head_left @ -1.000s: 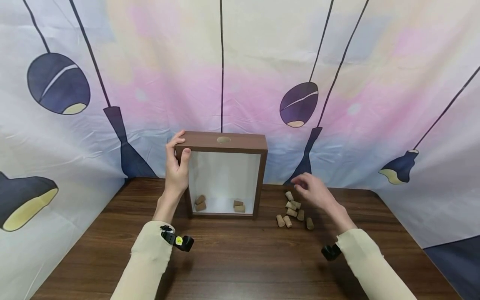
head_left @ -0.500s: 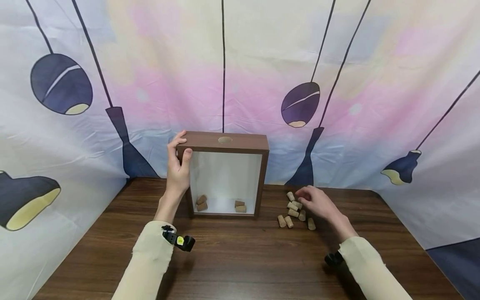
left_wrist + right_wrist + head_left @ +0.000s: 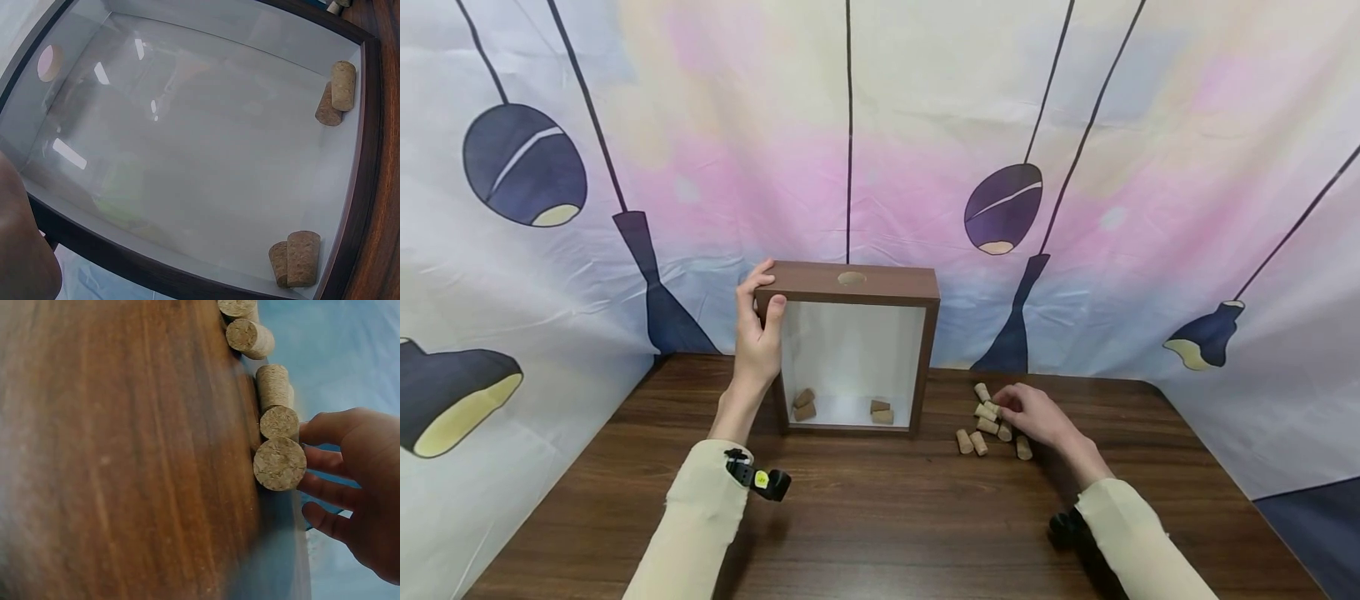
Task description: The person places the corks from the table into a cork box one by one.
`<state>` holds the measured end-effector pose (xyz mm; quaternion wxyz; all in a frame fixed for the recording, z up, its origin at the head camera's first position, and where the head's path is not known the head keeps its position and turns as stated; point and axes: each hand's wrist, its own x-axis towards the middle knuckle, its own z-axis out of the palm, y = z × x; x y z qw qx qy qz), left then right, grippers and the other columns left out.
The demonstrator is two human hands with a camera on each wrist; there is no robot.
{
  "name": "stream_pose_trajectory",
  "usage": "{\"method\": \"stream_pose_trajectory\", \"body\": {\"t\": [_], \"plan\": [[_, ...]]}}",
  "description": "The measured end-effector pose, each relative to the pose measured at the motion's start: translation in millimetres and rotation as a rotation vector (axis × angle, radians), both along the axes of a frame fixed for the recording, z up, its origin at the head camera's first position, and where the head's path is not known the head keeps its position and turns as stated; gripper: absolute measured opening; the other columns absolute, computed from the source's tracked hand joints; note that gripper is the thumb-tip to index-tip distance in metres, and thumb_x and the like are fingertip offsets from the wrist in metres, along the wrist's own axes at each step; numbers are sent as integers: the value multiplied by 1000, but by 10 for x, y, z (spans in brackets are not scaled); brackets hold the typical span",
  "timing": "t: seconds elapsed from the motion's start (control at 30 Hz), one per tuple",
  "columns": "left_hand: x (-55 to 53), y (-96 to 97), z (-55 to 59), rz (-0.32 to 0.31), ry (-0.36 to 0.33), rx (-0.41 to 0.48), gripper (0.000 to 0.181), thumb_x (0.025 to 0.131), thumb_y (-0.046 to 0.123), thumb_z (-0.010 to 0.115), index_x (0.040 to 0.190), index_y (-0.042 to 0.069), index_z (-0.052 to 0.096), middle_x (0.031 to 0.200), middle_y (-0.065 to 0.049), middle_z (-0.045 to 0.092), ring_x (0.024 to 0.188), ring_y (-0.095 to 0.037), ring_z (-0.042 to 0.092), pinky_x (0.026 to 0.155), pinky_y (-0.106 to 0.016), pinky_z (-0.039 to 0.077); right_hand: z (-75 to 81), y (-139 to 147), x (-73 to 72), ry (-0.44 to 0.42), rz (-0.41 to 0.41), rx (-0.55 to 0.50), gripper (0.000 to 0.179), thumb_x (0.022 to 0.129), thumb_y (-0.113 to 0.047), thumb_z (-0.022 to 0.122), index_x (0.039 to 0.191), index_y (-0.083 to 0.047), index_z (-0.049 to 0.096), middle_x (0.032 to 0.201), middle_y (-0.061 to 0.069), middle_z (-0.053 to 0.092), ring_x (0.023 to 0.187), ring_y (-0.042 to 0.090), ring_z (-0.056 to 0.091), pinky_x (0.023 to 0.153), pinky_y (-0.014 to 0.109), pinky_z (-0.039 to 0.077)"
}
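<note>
My left hand [image 3: 756, 346] grips the upper left corner of a brown wooden shadow box [image 3: 857, 286], thumb on the front edge and fingers over the top. The box stands upright, with a clear front and an oval hole in its top. Inside, two pairs of corks lie at the bottom corners: a left pair [image 3: 804, 403] and a right pair [image 3: 882, 412]. To the right of the box, my right hand [image 3: 1037, 414] reaches down to a loose pile of corks [image 3: 987, 424]. Its fingertips are right at the corks, partly hidden behind them in the right wrist view.
The box and corks stand on a dark wooden table [image 3: 865, 517]. A fabric backdrop [image 3: 895, 167] with printed lamps hangs close behind the box. One cork [image 3: 1023, 447] lies a little apart, below my right hand.
My right hand has come down from above and behind the cork pile to its right side. The left hand and the box have stayed in place.
</note>
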<state>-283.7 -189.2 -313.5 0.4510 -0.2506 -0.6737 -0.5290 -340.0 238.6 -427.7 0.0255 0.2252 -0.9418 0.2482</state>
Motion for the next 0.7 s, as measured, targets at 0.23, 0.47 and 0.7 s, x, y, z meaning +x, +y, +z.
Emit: {"method": "stream_pose_trajectory", "body": {"t": [0.23, 0.47, 0.7], "plan": [[8, 6, 12, 1, 6, 4, 32, 106, 13, 47, 125, -11, 39, 150, -29, 37, 145, -39, 29, 108, -24, 28, -8, -12, 4, -3, -33, 16, 18, 98, -14, 63, 111, -7, 70, 106, 9, 68, 87, 18, 64, 72, 37, 52], [29, 7, -8, 6, -18, -6, 33, 106, 15, 46, 126, -12, 39, 150, -30, 36, 146, -37, 29, 109, -26, 27, 59, -4, 28, 39, -49, -3, 17, 97, -16, 65, 108, -7, 72, 102, 8, 68, 85, 17, 64, 72, 37, 52], [-155, -73, -136, 8, -3, 7, 36, 107, 20, 46, 128, -8, 39, 153, -24, 36, 145, -33, 31, 105, -25, 29, 252, -20, 86, 152, -54, -56, 17, 96, -16, 66, 109, -6, 72, 101, 9, 67, 85, 19, 63, 73, 37, 51]]}}
